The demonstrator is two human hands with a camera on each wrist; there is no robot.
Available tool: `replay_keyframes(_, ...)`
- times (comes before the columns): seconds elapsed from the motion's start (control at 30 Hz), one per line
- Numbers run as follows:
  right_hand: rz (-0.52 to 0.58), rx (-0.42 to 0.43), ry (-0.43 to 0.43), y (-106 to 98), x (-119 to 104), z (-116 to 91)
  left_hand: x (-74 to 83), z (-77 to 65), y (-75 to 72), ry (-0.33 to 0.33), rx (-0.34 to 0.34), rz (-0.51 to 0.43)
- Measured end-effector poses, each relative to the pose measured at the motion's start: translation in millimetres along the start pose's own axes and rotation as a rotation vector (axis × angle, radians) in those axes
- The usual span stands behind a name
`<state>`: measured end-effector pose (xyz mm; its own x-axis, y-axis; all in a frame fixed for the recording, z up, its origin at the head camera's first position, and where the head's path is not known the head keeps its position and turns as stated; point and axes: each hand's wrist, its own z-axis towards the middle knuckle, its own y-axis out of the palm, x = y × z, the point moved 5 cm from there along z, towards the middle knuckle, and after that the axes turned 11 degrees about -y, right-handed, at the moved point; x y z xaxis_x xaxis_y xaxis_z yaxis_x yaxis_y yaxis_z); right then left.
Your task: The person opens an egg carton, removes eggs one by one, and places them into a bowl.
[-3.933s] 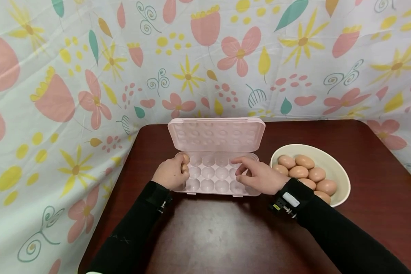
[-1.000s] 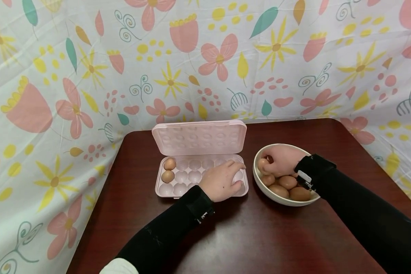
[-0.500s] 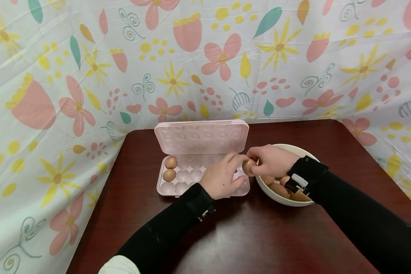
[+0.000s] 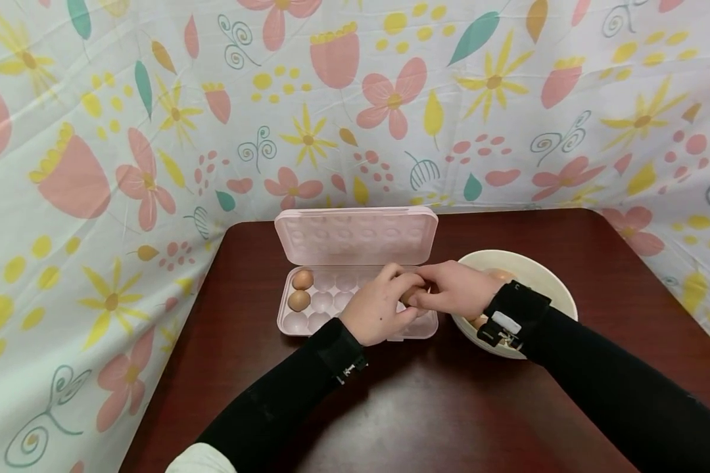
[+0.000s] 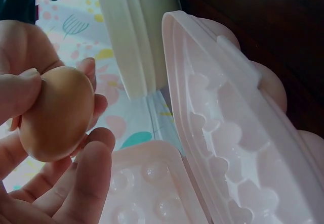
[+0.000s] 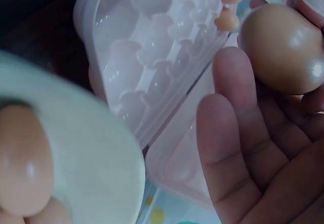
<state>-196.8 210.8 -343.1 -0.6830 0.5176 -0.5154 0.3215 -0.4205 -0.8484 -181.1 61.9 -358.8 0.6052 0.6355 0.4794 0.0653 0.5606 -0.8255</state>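
Between both hands, over the right end of a pink egg carton (image 4: pixel 329 303), is a brown egg (image 5: pixel 61 113). My right hand (image 4: pixel 464 289) pinches the egg with its thumb and fingers. From the other side, the curled fingers of my left hand (image 4: pixel 374 309) close around the same egg, seen from near in the left wrist view. Two brown eggs (image 4: pixel 300 290) sit in the carton's left column, at the back and in the middle. Its lid (image 4: pixel 357 238) stands raised behind. The hands cover the carton's right cups in the head view.
A cream bowl (image 4: pixel 559 289) with brown eggs (image 6: pixel 23 158) stands right of the carton, partly under the right forearm. The dark red wooden table (image 4: pixel 426 420) extends in front. A flower-patterned cloth (image 4: pixel 343 131) hangs behind and at the left.
The right hand has lifted an egg from the bowl and carried it left to the left hand. The left hand, earlier at the carton's left end, has shifted right and now grips the egg too.
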Motion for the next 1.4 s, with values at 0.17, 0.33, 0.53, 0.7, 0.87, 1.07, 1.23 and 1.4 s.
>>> replay_keyframes(0.17, 0.040, 0.033, -0.040, 8, -6, 9, -9.4, -9.4, -13.1, -0.012, 0.022, -0.039)
replay_keyframes(0.33, 0.028, 0.053, -0.152, 18, -17, 22, -23.1, -23.2, -28.3, -0.028, 0.017, -0.037)
replay_keyframes(0.53, -0.029, 0.035, -0.247, 33, -29, 35, -47.9, -44.6, -40.4, -0.128, -0.022, 0.055)
replay_keyframes(0.7, -0.051, 0.004, -0.216, 42, -30, 37, -75.5, -60.8, -48.4, -0.200, 0.015, 0.201)
replay_keyframes(0.87, -0.009, -0.029, -0.198, 48, -28, 36, -106.7, -77.2, -58.9, -0.304, 0.058, 0.282)
replay_keyframes(1.07, 0.003, -0.028, -0.183, 50, -23, 31, -132.4, -93.0, -63.4, -0.397, 0.036, 0.335)
replay_keyframes(1.23, 0.000, -0.015, -0.153, 50, -18, 25, -142.3, -100.1, -59.9, -0.432, 0.027, 0.387)
replay_keyframes(1.4, 0.030, -0.001, -0.122, 50, -14, 20, -141.1, -99.6, -56.7, -0.418, 0.057, 0.389)
